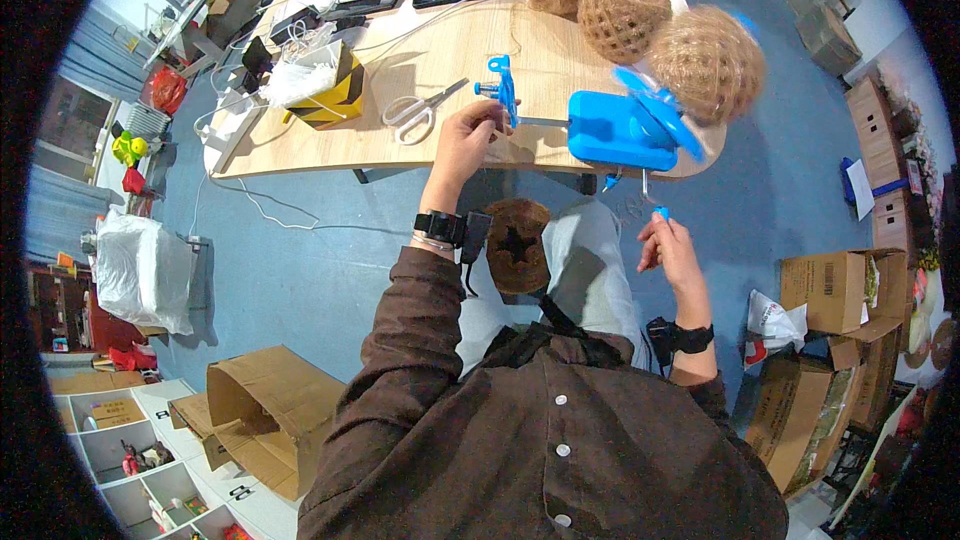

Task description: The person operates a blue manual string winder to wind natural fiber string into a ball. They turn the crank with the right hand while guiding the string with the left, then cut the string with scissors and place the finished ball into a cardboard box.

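Observation:
A blue hand-cranked yarn winder (621, 131) stands at the table's near right edge, its upper wheel blurred as if turning. My right hand (670, 244) has its thumb and finger on the blue knob (660, 213) of the crank, below the table edge. My left hand (471, 136) is at the blue yarn guide (506, 86) on the winder's metal arm; whether its fingers pinch a thread or the guide cannot be told. A partly blurred ball of brown twine (706, 64) lies beyond the winder. A brown twine cone (517, 246) with a dark hollow rests between my legs.
Two more twine balls (625, 15) sit at the back right of the wooden table (450, 52). White-handled scissors (414, 116), a yellow-and-black box (330, 97) of white ties, a power strip (232, 127), papers and cables lie to the left. Cardboard boxes (277, 420) stand on both sides.

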`<action>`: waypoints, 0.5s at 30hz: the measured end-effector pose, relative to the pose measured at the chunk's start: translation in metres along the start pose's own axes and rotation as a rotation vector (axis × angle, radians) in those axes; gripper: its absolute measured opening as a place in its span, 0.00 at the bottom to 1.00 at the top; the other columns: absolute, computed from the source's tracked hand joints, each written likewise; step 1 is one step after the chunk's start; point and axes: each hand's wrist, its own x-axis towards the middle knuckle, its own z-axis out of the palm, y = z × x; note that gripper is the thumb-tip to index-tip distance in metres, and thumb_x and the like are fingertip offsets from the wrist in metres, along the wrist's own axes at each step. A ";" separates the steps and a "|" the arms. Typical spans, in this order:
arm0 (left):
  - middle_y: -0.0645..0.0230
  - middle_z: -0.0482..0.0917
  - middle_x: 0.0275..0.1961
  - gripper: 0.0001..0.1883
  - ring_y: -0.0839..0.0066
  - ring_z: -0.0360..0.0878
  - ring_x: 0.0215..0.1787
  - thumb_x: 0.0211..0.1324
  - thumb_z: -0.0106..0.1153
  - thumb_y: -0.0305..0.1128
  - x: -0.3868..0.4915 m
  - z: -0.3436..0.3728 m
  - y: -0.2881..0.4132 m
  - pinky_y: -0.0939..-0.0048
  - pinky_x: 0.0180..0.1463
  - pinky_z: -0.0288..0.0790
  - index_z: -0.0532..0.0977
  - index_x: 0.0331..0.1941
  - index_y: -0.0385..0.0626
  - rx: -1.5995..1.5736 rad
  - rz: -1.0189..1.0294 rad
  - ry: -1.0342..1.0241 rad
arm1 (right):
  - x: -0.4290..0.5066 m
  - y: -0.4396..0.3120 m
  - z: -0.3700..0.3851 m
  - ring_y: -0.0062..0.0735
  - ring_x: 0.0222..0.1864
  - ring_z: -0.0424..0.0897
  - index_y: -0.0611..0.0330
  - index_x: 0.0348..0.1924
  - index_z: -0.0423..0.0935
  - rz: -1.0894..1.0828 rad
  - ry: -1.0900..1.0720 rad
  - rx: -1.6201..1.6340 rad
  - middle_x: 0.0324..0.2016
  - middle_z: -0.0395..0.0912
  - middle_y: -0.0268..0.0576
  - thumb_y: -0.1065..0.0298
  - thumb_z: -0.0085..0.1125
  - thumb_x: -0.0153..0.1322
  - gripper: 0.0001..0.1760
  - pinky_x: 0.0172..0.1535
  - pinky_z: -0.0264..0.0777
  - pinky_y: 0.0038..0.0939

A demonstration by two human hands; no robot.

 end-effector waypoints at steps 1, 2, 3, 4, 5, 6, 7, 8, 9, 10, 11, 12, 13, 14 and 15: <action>0.64 0.83 0.38 0.13 0.77 0.82 0.38 0.58 0.47 0.20 0.000 0.000 -0.001 0.76 0.43 0.74 0.78 0.44 0.34 -0.017 -0.009 -0.003 | 0.003 0.004 0.005 0.26 0.14 0.74 0.63 0.31 0.72 0.047 -0.007 0.015 0.12 0.72 0.38 0.49 0.39 0.79 0.26 0.20 0.66 0.26; 0.64 0.83 0.38 0.11 0.75 0.83 0.38 0.60 0.48 0.18 0.000 -0.001 -0.001 0.75 0.43 0.75 0.78 0.44 0.34 -0.034 -0.017 -0.006 | 0.006 0.007 0.010 0.26 0.14 0.74 0.64 0.31 0.72 0.028 -0.026 0.005 0.12 0.72 0.38 0.48 0.39 0.79 0.27 0.20 0.66 0.27; 0.64 0.83 0.38 0.11 0.75 0.83 0.37 0.60 0.48 0.18 0.001 0.000 -0.002 0.75 0.43 0.75 0.78 0.44 0.34 -0.032 0.007 -0.009 | 0.007 0.009 0.015 0.26 0.14 0.74 0.64 0.31 0.72 -0.004 -0.057 0.011 0.12 0.72 0.39 0.48 0.39 0.79 0.27 0.20 0.67 0.27; 0.64 0.83 0.38 0.11 0.76 0.83 0.37 0.60 0.48 0.18 0.001 0.000 -0.003 0.75 0.43 0.75 0.77 0.44 0.34 -0.032 0.030 -0.011 | 0.010 0.010 0.021 0.26 0.14 0.74 0.64 0.31 0.72 -0.007 -0.080 0.022 0.12 0.72 0.39 0.47 0.39 0.79 0.27 0.21 0.67 0.27; 0.64 0.83 0.38 0.11 0.76 0.83 0.37 0.60 0.48 0.18 0.001 0.000 -0.004 0.75 0.43 0.75 0.77 0.44 0.34 -0.013 0.056 -0.012 | 0.011 0.011 0.026 0.27 0.14 0.74 0.64 0.31 0.72 -0.010 -0.103 0.033 0.12 0.73 0.39 0.47 0.39 0.79 0.27 0.21 0.67 0.27; 0.64 0.83 0.38 0.11 0.76 0.83 0.37 0.60 0.48 0.18 0.001 0.000 -0.004 0.76 0.43 0.75 0.77 0.44 0.34 -0.019 0.052 -0.013 | 0.011 0.011 0.032 0.27 0.14 0.74 0.64 0.31 0.73 0.013 -0.114 0.062 0.12 0.73 0.39 0.47 0.39 0.79 0.28 0.21 0.67 0.27; 0.64 0.83 0.38 0.11 0.76 0.83 0.37 0.60 0.47 0.18 0.002 -0.001 -0.004 0.76 0.42 0.74 0.78 0.44 0.34 -0.007 0.051 -0.012 | 0.012 0.010 0.037 0.26 0.14 0.74 0.64 0.32 0.73 0.012 -0.138 0.062 0.12 0.73 0.39 0.47 0.39 0.79 0.27 0.21 0.67 0.27; 0.64 0.83 0.38 0.11 0.76 0.83 0.37 0.60 0.47 0.18 0.001 -0.001 -0.003 0.76 0.42 0.74 0.78 0.44 0.34 0.014 0.037 -0.010 | 0.012 0.009 0.042 0.26 0.14 0.75 0.64 0.32 0.73 0.010 -0.162 0.062 0.12 0.74 0.39 0.47 0.38 0.79 0.27 0.21 0.67 0.27; 0.65 0.83 0.37 0.11 0.76 0.83 0.37 0.60 0.47 0.18 0.001 -0.001 -0.002 0.76 0.42 0.74 0.78 0.43 0.35 0.008 0.042 -0.014 | 0.013 0.006 0.047 0.26 0.14 0.75 0.63 0.32 0.73 0.015 -0.185 0.066 0.12 0.74 0.39 0.48 0.38 0.79 0.27 0.21 0.67 0.26; 0.65 0.82 0.37 0.11 0.76 0.83 0.37 0.60 0.47 0.18 0.001 -0.001 0.000 0.76 0.42 0.74 0.78 0.43 0.35 0.012 0.034 -0.018 | 0.013 0.004 0.050 0.26 0.15 0.75 0.63 0.33 0.73 -0.005 -0.227 0.065 0.13 0.75 0.39 0.48 0.37 0.80 0.26 0.21 0.67 0.26; 0.65 0.82 0.37 0.11 0.77 0.83 0.37 0.61 0.47 0.18 0.000 -0.001 0.002 0.76 0.42 0.74 0.78 0.43 0.35 0.015 0.026 -0.022 | 0.013 0.001 0.054 0.26 0.15 0.76 0.64 0.33 0.72 -0.027 -0.256 0.054 0.14 0.75 0.39 0.47 0.37 0.80 0.27 0.22 0.68 0.26; 0.66 0.82 0.36 0.11 0.77 0.83 0.37 0.60 0.47 0.18 0.000 -0.001 0.005 0.76 0.42 0.74 0.78 0.43 0.36 0.012 0.017 -0.014 | 0.014 -0.003 0.057 0.27 0.16 0.76 0.64 0.34 0.72 -0.045 -0.288 0.051 0.14 0.75 0.39 0.46 0.36 0.80 0.28 0.23 0.69 0.26; 0.66 0.82 0.36 0.11 0.77 0.83 0.37 0.60 0.47 0.19 -0.001 0.000 0.008 0.76 0.42 0.74 0.78 0.43 0.36 0.010 0.009 -0.006 | 0.013 -0.007 0.060 0.27 0.17 0.77 0.65 0.35 0.71 -0.048 -0.308 0.044 0.14 0.75 0.40 0.45 0.36 0.80 0.29 0.24 0.70 0.26; 0.67 0.82 0.36 0.11 0.77 0.83 0.37 0.60 0.47 0.19 -0.002 0.001 0.010 0.76 0.41 0.74 0.78 0.42 0.36 0.008 0.001 0.002 | 0.012 -0.011 0.063 0.25 0.16 0.76 0.63 0.34 0.72 -0.077 -0.323 0.097 0.14 0.75 0.37 0.48 0.37 0.80 0.26 0.23 0.67 0.25; 0.67 0.82 0.36 0.11 0.77 0.83 0.37 0.60 0.47 0.19 -0.002 0.002 0.012 0.76 0.41 0.74 0.78 0.42 0.37 0.010 -0.019 0.016 | 0.010 -0.015 0.066 0.25 0.16 0.76 0.63 0.34 0.72 -0.104 -0.331 0.096 0.14 0.75 0.37 0.48 0.37 0.80 0.26 0.23 0.67 0.25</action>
